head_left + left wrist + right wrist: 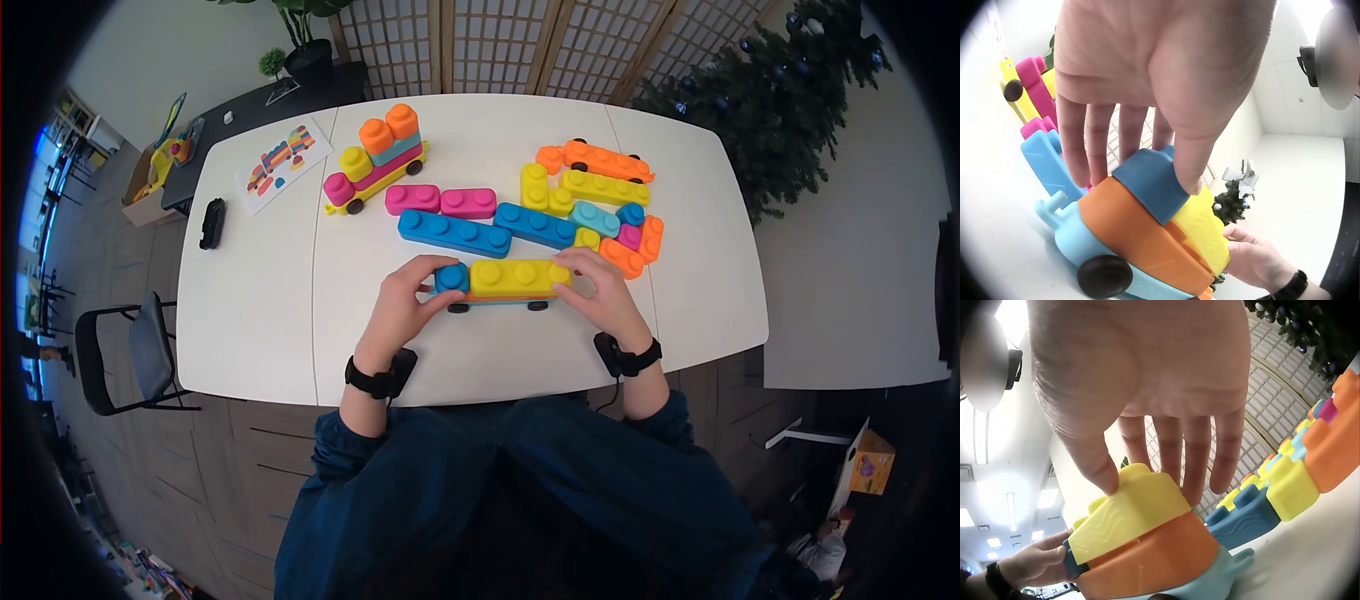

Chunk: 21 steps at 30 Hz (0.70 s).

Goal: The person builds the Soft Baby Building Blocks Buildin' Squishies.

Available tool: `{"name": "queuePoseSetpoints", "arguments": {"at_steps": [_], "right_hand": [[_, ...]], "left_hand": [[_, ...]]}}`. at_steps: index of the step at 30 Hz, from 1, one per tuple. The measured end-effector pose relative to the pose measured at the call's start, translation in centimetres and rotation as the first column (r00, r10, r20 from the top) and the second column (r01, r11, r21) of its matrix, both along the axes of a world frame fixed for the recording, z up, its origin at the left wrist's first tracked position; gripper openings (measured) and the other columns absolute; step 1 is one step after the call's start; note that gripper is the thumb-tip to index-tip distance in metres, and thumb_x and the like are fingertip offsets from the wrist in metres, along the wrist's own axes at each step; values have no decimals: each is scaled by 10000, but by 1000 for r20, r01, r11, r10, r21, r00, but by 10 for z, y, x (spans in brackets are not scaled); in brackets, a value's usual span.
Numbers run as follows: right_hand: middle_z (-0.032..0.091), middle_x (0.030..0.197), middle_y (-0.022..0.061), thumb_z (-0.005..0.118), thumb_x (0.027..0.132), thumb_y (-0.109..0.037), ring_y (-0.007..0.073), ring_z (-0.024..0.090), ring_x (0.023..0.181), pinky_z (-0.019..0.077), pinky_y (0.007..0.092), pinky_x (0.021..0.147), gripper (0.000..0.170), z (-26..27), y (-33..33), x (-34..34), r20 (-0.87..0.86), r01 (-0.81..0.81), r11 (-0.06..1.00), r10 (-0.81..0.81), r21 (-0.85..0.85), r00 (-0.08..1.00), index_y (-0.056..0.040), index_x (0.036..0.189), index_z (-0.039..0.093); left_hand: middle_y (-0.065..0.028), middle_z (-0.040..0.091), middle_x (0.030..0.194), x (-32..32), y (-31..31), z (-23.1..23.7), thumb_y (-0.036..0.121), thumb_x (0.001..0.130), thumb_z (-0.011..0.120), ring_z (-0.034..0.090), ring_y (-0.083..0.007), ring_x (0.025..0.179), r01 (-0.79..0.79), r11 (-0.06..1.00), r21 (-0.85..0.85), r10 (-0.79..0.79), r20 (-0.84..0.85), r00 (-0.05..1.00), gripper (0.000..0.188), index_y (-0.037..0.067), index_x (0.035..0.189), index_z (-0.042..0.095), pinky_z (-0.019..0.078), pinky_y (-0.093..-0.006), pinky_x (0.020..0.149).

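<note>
- Pinching a small blue block [452,277] between thumb and fingers, the left hand [400,297] is at the left end of a toy car [500,301], near the middle of the worktop's [245,330] near edge.
- The right hand [602,290] has its grip clamped on the right end of a yellow block [515,277], thumb on the near side.
- Both blocks sit atop an orange block [1138,231], itself on the car's light blue base [1067,236].
- Just beyond, two long blue blocks [453,236] lie end to end, with two pink blocks [468,204] behind the left one.
- Towards the right edge, loose blocks [596,219] of several colours cluster together.
- A black object [212,224] lies near the left edge.
- Towards the far edge, a yellow car [380,186] carries stacked blocks; a picture sheet [257,196] lies by the far left corner.
- An orange car [603,160] is near the far edge, right of the middle.
- Past the worktop stand a lattice screen [490,45] and a tree [750,110].
</note>
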State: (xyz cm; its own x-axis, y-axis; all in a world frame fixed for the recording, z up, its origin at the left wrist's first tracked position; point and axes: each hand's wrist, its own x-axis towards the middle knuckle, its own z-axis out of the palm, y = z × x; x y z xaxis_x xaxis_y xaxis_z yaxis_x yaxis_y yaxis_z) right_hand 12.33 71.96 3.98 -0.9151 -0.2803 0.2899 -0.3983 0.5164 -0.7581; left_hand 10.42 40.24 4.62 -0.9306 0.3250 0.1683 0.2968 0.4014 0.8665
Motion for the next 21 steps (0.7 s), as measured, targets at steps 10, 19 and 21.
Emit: {"name": "queuePoseSetpoints", "arguments": {"at_steps": [10,19,21], "right_hand": [[673,1237,129,749,870,-60,255,655,1138,519,333,973,340,-10,1,-1,45,-26,1000,26,13,999,9,1185,640],[681,1229,109,743,887,-103,265,666,1093,526,329,932,349,-16,-4,2,80,24,996,-17,-84,997,-22,1205,625],[679,1231,117,743,885,-98,263,664,1101,524,328,941,349,-16,-4,2,59,12,996,-7,-85,998,-22,1205,625]], "left_hand": [[-124,710,1145,-8,-5,4,173,833,806,674,-345,995,112,990,-83,-115,-34,993,406,66,1199,668,539,-363,895],[-112,678,1196,-3,12,15,173,831,800,655,-337,1036,111,984,-142,-140,-217,966,420,88,1217,658,544,-394,890],[-103,677,1189,-3,13,10,172,830,798,654,-332,1028,119,983,-142,-149,-227,962,402,91,1200,663,546,-394,882]]}}
